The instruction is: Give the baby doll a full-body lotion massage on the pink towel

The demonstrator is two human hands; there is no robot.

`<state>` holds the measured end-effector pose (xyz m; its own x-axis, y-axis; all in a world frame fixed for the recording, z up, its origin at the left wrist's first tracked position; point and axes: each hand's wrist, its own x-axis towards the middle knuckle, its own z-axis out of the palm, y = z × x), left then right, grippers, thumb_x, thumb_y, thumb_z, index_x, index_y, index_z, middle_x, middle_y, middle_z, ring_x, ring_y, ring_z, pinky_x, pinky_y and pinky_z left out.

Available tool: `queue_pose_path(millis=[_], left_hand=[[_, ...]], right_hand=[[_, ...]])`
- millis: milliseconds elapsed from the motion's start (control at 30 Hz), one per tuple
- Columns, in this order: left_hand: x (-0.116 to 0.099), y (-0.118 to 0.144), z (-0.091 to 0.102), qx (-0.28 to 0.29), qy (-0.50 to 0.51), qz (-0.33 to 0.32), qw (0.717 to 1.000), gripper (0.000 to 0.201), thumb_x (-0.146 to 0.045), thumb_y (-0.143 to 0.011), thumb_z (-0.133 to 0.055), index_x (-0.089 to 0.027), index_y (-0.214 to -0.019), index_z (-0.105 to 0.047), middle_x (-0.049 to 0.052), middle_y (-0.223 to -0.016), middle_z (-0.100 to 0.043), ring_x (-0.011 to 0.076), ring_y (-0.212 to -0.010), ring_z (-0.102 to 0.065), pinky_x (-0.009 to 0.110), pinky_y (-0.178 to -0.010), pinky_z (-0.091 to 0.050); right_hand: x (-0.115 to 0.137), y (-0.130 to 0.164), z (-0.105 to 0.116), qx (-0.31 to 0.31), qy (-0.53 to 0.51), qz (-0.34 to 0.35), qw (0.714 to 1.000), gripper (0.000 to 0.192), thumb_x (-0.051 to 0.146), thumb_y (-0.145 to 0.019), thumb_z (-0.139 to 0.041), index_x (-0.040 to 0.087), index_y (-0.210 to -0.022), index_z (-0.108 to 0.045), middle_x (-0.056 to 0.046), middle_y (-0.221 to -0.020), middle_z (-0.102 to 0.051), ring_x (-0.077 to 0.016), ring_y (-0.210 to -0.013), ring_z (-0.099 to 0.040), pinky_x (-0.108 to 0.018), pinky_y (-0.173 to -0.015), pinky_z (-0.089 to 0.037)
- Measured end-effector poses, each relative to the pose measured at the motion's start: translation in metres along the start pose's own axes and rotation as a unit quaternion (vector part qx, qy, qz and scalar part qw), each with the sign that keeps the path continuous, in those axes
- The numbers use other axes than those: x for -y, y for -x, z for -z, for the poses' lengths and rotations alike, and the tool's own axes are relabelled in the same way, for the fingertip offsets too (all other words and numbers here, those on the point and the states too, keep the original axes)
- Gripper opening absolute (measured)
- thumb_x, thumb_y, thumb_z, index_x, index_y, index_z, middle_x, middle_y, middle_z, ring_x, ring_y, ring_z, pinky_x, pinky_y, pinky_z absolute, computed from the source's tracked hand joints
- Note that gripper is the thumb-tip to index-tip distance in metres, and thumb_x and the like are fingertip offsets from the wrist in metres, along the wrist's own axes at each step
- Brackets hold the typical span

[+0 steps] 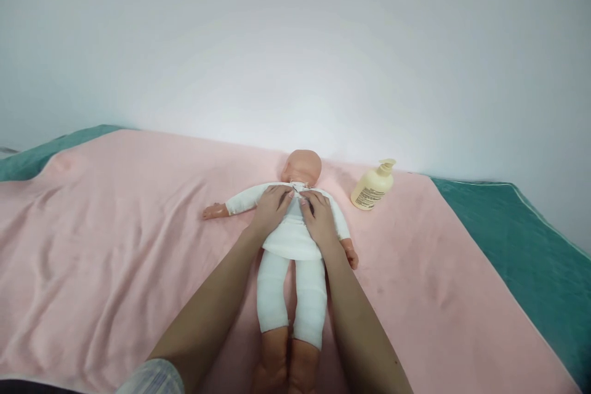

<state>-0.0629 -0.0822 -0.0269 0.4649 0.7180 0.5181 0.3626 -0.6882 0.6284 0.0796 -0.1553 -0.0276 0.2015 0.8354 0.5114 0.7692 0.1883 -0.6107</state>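
A baby doll (292, 240) with a white cloth body lies stretched out, its head away from me and its legs toward me. My left hand (273, 206) rests on the left side of its upper body, fingers extended flat. On the right side of the upper body lies my right hand (318, 212), also with fingers laid out flat. Both thumbs point inward, close to the middle just below the neck. Nothing is held in either hand. The doll's arms spread out to both sides, past my hands.
A pale yellow pump bottle (373, 186) stands to the right of the doll's head. Beneath everything is a wrinkled pink blanket (115, 246), over a green cover (517, 234) that shows at both sides. A plain white wall (295, 43) rises behind.
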Motion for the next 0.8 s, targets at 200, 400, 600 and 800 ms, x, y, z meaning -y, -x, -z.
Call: queue_pose_path(millis=[200,400,600,800], left_hand=[[0.0007,-0.0021,0.0000,0.016,-0.009,-0.003,1.000,0.030,-0.035,-0.098,-0.039,-0.019,-0.096,-0.064,0.007,-0.102,-0.070,0.0237,-0.100,-0.060,0.039,-0.091,-0.044],[0.0018,-0.0009,-0.0008,0.006,-0.008,-0.007,1.000,0.029,-0.035,-0.097,-0.040,-0.019,-0.099,-0.064,0.007,-0.104,-0.070,0.0234,-0.102,-0.059,0.039,-0.093,-0.044],[0.0042,0.0002,-0.0025,-0.003,-0.006,-0.020,1.000,0.026,-0.032,-0.097,-0.042,-0.019,-0.106,-0.062,0.006,-0.112,-0.068,0.0224,-0.109,-0.057,0.039,-0.098,-0.043],[0.0041,-0.0009,-0.0030,0.012,-0.009,-0.008,1.000,0.027,-0.033,-0.096,-0.042,-0.019,-0.105,-0.063,0.006,-0.113,-0.068,0.0237,-0.109,-0.057,0.041,-0.099,-0.042]], right_hand=[[-0.0014,-0.0022,-0.0015,0.012,0.013,0.001,1.000,0.031,0.031,-0.096,-0.038,0.018,-0.103,-0.066,-0.008,-0.111,-0.066,-0.0245,-0.108,-0.053,-0.042,-0.100,-0.037],[-0.0018,-0.0013,-0.0012,0.011,0.013,0.004,1.000,0.033,0.031,-0.096,-0.037,0.019,-0.108,-0.066,-0.007,-0.114,-0.065,-0.0243,-0.111,-0.053,-0.042,-0.102,-0.037],[-0.0049,0.0008,-0.0038,0.012,0.037,0.003,0.999,0.040,0.036,-0.097,-0.036,0.018,-0.123,-0.060,-0.008,-0.126,-0.060,-0.0257,-0.119,-0.047,-0.045,-0.104,-0.036],[-0.0050,-0.0002,-0.0046,0.018,0.048,-0.002,0.999,0.041,0.036,-0.097,-0.036,0.018,-0.123,-0.061,-0.009,-0.125,-0.061,-0.0265,-0.119,-0.048,-0.046,-0.104,-0.036]])
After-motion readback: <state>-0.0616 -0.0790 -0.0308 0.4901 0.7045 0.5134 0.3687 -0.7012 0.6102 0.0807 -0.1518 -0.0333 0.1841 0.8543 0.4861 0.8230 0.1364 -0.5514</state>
